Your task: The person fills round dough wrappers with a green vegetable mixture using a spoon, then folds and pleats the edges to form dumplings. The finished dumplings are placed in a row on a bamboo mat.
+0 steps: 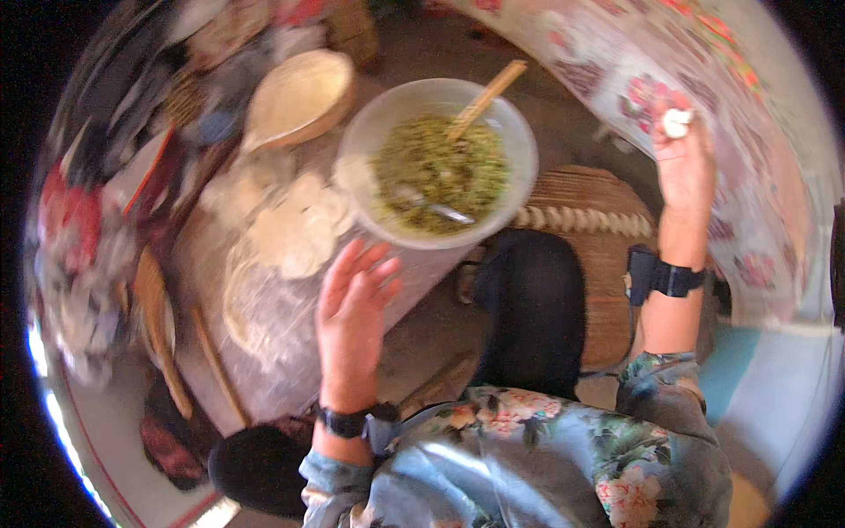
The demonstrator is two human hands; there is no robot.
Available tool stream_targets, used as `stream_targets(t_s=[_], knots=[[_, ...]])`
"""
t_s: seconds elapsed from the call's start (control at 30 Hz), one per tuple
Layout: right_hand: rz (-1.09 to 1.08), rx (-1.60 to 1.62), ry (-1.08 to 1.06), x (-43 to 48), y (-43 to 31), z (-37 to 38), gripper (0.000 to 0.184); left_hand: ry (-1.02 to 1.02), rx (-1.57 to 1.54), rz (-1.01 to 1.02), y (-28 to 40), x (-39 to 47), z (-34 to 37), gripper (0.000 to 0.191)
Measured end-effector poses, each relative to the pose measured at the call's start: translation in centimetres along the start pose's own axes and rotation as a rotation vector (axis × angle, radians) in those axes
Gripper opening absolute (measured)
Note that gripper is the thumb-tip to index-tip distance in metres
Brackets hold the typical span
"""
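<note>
My right hand [683, 155] is raised at the right, beyond the wooden board, with a small white piece that looks like a dumpling [676, 123] at its fingertips. A curved row of white dumplings [587, 221] lies on the round wooden board [581, 284]. My left hand [353, 310], fingers apart and holding nothing, hovers just below the bowl's rim and beside flat dough wrappers [297, 228]. The whitish bowl [518, 148] holds chopped green filling [429, 165]. Wooden chopsticks [488, 99] and a metal spoon [449, 212] rest in it.
The wrappers lie on a floured work surface [284, 356], where a thin rolling pin [221, 369] rests at the left. A pale wooden scoop or bowl [304, 96] stands behind, near a straw brush [152, 310]. Floral cloth [752, 264] spans the right; blurred clutter fills the far left.
</note>
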State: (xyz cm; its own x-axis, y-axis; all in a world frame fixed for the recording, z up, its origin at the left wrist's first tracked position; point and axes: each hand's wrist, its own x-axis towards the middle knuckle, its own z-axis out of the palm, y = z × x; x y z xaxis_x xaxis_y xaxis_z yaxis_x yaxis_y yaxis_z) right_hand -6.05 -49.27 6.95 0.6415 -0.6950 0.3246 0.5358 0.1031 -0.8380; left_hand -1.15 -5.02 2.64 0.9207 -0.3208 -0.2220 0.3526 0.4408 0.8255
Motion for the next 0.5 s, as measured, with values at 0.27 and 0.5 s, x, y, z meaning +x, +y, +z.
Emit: stream_targets(t_s=[0.27, 0.5], knots=[[0.237, -0.289, 0.574, -6.4, 4.1, -26.2, 0.028, 0.048, 0.171, -0.132, -3.7, 1.8, -1.4, 0.040], [0.493, -0.645, 0.907, -11.5, 10.4, -38.2, 0.027, 0.122, 0.256, -0.244, -6.4, 2.8, -2.4, 0.041]])
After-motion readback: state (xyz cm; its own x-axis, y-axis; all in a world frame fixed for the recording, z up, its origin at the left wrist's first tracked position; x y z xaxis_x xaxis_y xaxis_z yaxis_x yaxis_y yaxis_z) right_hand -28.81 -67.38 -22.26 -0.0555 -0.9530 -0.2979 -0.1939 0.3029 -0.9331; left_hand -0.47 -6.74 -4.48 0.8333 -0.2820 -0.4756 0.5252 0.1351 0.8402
